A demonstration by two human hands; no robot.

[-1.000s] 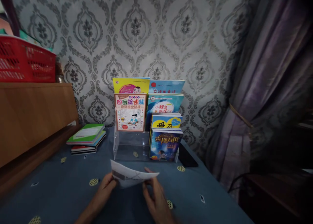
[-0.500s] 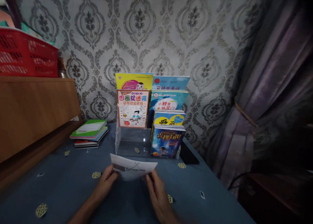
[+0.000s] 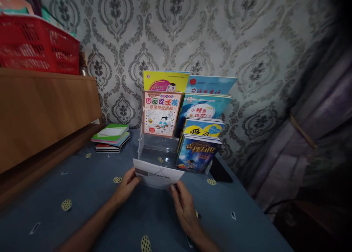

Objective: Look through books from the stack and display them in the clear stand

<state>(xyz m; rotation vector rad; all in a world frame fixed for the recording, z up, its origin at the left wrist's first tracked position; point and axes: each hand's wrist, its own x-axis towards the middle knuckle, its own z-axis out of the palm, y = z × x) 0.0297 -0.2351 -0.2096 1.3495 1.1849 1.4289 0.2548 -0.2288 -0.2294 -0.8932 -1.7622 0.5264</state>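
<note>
Between my two hands is a thin white printed sheet [image 3: 158,175] with a grey block and crossing dark lines; whether it is one page or a thin booklet I cannot tell. My left hand [image 3: 129,184] pinches its left edge, thumb on the near side. At its lower right corner, the fingers of my right hand [image 3: 182,199] are closed on it. Just beyond stands a clear tiered book rack [image 3: 140,145]. Upright in it are a picture-puzzle book [image 3: 161,114], a yellow book [image 3: 165,80], blue books [image 3: 210,103] and a dark blue storybook [image 3: 196,155].
A small stack of books [image 3: 111,134] lies at the left on the blue patterned tablecloth [image 3: 90,186]. A wooden cabinet [image 3: 46,112] with a red basket [image 3: 38,43] on top borders the left. Behind the rack's right side lies a flat black object [image 3: 221,169]. A curtain [image 3: 305,127] hangs at the right.
The view has swung a little left, so the rack and books appear farther right. Both hands still hold the white sheet, which sits slightly higher in view.
</note>
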